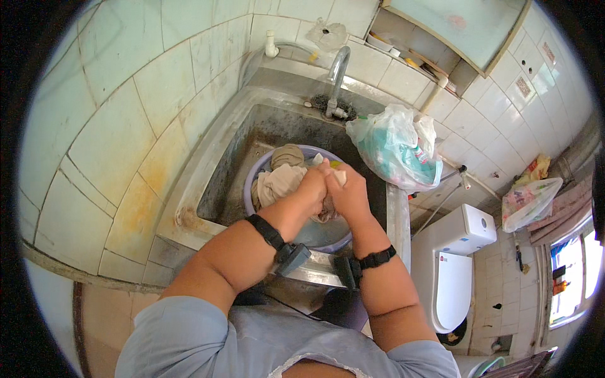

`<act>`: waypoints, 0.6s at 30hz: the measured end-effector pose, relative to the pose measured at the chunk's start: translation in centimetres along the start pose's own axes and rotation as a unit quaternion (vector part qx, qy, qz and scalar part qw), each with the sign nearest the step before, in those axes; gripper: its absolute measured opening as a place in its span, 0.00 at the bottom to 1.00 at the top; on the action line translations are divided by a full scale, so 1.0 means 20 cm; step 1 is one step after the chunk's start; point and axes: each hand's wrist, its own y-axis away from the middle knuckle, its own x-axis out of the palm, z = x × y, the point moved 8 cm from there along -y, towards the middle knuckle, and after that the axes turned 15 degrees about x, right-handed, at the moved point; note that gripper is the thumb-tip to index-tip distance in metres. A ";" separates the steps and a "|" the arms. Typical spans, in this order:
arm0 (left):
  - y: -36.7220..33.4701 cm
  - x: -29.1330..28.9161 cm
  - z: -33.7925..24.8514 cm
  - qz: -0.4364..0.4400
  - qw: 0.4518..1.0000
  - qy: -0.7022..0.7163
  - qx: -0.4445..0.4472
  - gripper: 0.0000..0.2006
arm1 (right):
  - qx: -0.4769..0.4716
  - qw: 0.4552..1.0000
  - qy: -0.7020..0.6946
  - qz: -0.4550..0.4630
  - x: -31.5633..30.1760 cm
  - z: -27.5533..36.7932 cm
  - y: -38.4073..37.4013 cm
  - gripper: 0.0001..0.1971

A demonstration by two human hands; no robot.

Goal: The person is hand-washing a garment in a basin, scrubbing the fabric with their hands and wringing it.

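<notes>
A purple basin (251,179) stands in a metal sink (220,164), with cloudy water (321,234) showing at its near side. Beige wet cloth (282,184) is heaped in the basin's left half. Over the basin, my left hand (313,187) and my right hand (350,189) press together, closed around a bunched light-coloured cloth (340,177). Part of that cloth hangs below the hands toward the water. Most of the fingers' grip is turned away from view.
Behind the basin rises a curved metal tap (340,66). A full plastic bag (397,145) sits on the sink's right edge. Right of the sink is a white toilet (450,277); a wall cabinet (463,28) hangs above. Tiled wall (113,126) borders the left.
</notes>
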 end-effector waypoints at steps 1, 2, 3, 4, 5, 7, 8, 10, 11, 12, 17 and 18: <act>-0.01 0.03 -0.01 0.022 0.999 -0.009 0.047 0.21 | 0.050 0.998 -0.011 -0.037 -0.02 -0.08 -0.06 0.15; -0.03 0.07 -0.01 0.047 0.995 -0.017 0.090 0.21 | 0.102 0.992 -0.018 -0.078 -0.06 -0.19 -0.09 0.16; -0.05 0.05 0.01 0.049 0.995 -0.019 0.090 0.21 | 0.101 0.992 -0.019 -0.079 -0.05 -0.24 -0.11 0.16; -0.08 0.01 0.02 0.033 0.993 -0.056 0.101 0.21 | 0.111 0.990 0.006 -0.086 -0.04 -0.30 -0.13 0.16; -0.08 -0.01 0.01 0.016 0.989 -0.093 0.110 0.22 | 0.122 0.988 0.032 -0.092 -0.04 -0.31 -0.13 0.16; -0.07 0.01 0.02 0.022 0.990 -0.097 0.096 0.22 | 0.128 0.988 0.023 -0.086 -0.05 -0.32 -0.12 0.16; -0.05 0.02 0.02 0.024 0.991 -0.100 0.081 0.22 | 0.119 0.990 0.015 -0.079 -0.06 -0.29 -0.11 0.16; -0.03 0.03 0.02 0.028 0.997 -0.055 0.047 0.22 | 0.109 0.991 0.007 -0.072 -0.06 -0.23 -0.07 0.16; -0.01 0.03 0.02 0.030 0.999 -0.010 0.014 0.22 | 0.076 0.996 0.024 -0.049 -0.03 -0.15 -0.04 0.16; 0.01 0.03 -0.01 0.030 0.999 -0.009 0.015 0.22 | 0.045 0.998 0.043 -0.026 -0.01 -0.08 -0.02 0.15; 0.04 0.00 0.00 0.014 0.999 -0.046 0.017 0.22 | 0.055 0.997 0.042 0.029 0.02 -0.01 0.00 0.16; 0.01 0.06 -0.01 0.043 0.993 -0.093 0.057 0.23 | 0.092 0.995 0.023 -0.013 -0.03 -0.10 -0.06 0.16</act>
